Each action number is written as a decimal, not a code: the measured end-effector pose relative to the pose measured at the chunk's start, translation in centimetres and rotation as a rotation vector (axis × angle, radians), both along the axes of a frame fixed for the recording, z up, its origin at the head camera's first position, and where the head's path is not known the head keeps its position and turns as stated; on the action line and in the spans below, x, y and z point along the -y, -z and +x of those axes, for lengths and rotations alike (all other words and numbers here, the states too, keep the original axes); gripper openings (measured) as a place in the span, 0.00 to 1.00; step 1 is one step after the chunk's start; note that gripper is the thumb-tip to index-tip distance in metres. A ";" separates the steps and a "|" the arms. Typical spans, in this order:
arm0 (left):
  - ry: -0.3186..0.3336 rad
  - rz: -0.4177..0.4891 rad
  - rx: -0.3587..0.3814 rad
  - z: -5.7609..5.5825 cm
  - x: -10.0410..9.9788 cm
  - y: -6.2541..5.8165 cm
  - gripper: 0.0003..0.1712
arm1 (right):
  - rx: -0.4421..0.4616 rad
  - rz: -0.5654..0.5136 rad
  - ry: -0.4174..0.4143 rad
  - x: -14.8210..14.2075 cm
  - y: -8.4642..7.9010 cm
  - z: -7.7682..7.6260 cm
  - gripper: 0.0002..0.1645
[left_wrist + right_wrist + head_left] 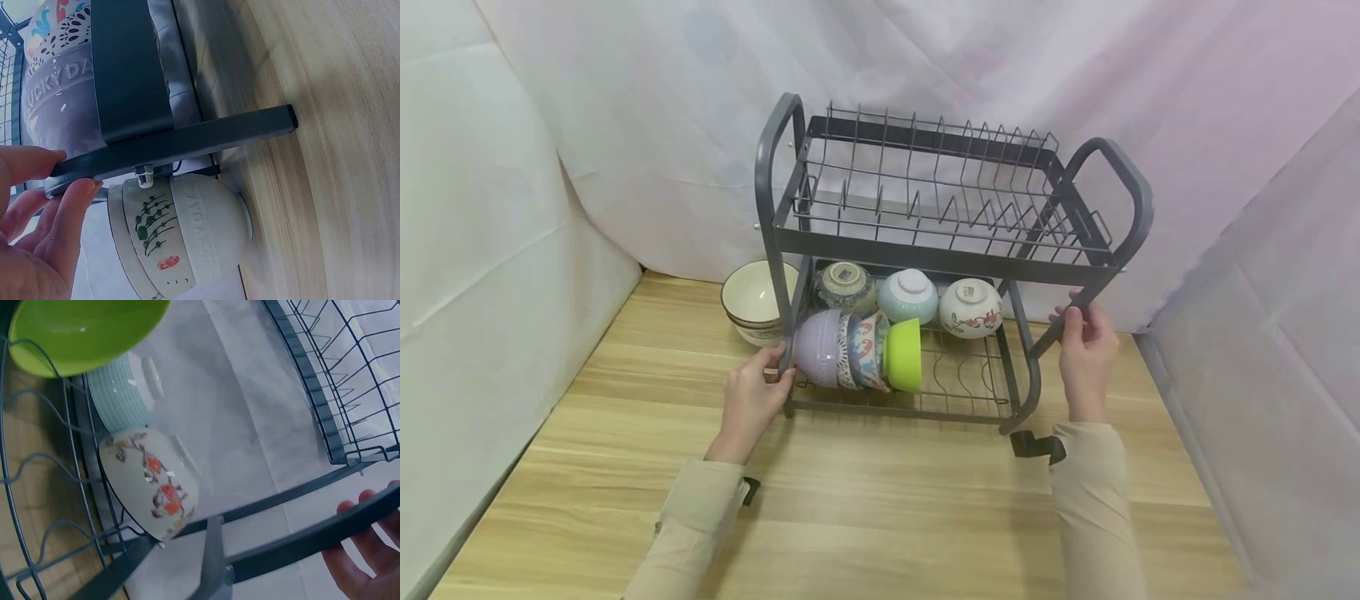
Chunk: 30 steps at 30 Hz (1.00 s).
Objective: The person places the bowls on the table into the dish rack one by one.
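Observation:
A dark two-tier dish rack (947,258) stands tilted in the head view. My left hand (752,392) pinches its front left leg (206,134) between thumb and fingers. On the other side my right hand (1086,354) grips the right post (312,547), fingers curled behind it. On the lower tier, a lilac bowl (817,348), two patterned bowls (867,350) and a lime green bowl (904,356) stand on edge in a row. Behind them, upside down, are a brownish patterned bowl (842,287), a pale blue bowl (910,297) and a white flowered bowl (972,308).
White stacked bowls (756,300) with a dark rim stand on the wooden table (865,500), just left of the rack. White cloth (647,125) hangs behind and on both sides. The wire upper tier (925,179) holds no dishes.

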<state>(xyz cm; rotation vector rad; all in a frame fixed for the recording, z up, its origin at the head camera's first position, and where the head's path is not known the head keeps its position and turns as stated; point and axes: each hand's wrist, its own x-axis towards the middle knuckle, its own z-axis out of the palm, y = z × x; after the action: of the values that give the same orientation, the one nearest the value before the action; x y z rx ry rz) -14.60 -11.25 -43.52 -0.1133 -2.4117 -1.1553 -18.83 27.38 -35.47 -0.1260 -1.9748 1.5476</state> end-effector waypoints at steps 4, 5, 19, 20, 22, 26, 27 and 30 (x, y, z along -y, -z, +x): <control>0.005 -0.005 -0.010 0.0 0.0 0.0 0.18 | -0.041 -0.124 -0.059 -0.4 -0.1 0.1 0.15; 0.007 -0.007 -0.012 0.0 0.0 0.1 0.18 | -0.049 -0.150 -0.069 -0.4 -0.1 0.1 0.15; 0.094 -0.088 -0.030 0.0 0.5 -0.4 0.19 | -0.050 -0.073 -0.077 -1.2 -0.2 0.1 0.12; 0.095 -0.087 -0.027 0.0 0.6 -0.5 0.19 | -0.047 -0.079 -0.079 -1.2 -0.2 0.1 0.12; 0.086 -0.078 -0.042 -0.3 1.0 -0.9 0.18 | -0.042 -0.082 -0.084 -1.2 -0.2 0.1 0.09; 0.023 -0.058 -0.087 -1.6 2.1 -1.8 0.19 | -0.031 -0.072 -0.079 -1.2 -0.3 0.1 0.09; 0.002 -0.053 -0.099 -2.1 2.5 -2.1 0.19 | -0.029 -0.057 -0.073 -1.2 -0.4 0.1 0.09; -0.059 -0.048 -0.111 -3.6 3.7 -2.5 0.21 | -0.020 -0.003 -0.051 -1.1 -0.3 0.2 0.13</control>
<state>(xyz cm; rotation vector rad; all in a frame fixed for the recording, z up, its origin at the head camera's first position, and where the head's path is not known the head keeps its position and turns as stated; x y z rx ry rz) -18.19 -14.96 -41.00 -0.1172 -2.3301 -1.0378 -18.61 28.50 -35.13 -0.0619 -1.9741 1.5784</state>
